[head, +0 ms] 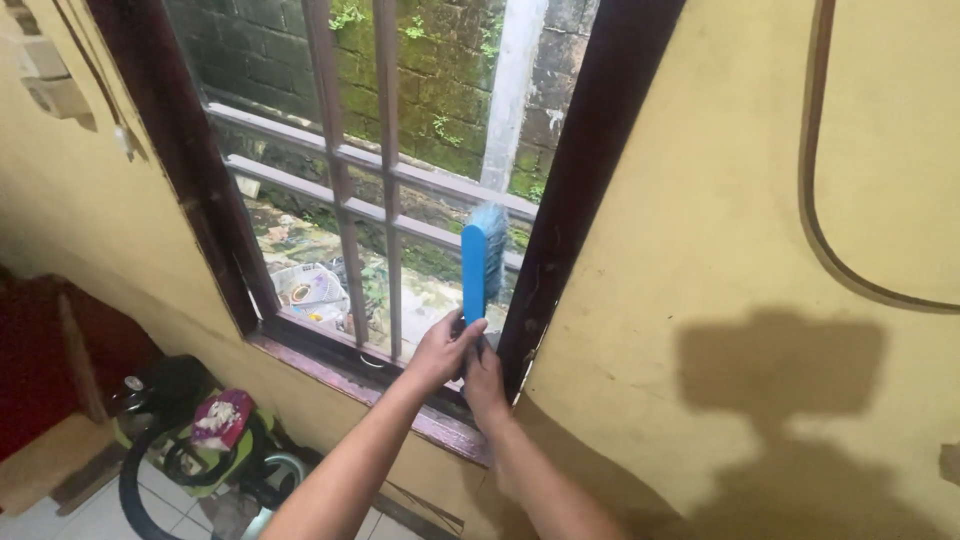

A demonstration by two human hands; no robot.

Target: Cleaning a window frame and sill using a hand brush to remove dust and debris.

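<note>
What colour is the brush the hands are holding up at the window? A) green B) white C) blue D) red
C: the brush has a bright blue back and pale blue bristles, and both the left hand and the right hand grip its lower end in front of the window bars.

The handle of the blue brush [483,262] is hidden inside the left hand [443,350] and right hand [484,378]. Both forearms are cut off by the bottom edge. The littered ground [310,290] beyond the window bars [385,180] is blurred, possibly plastic waste.
</note>
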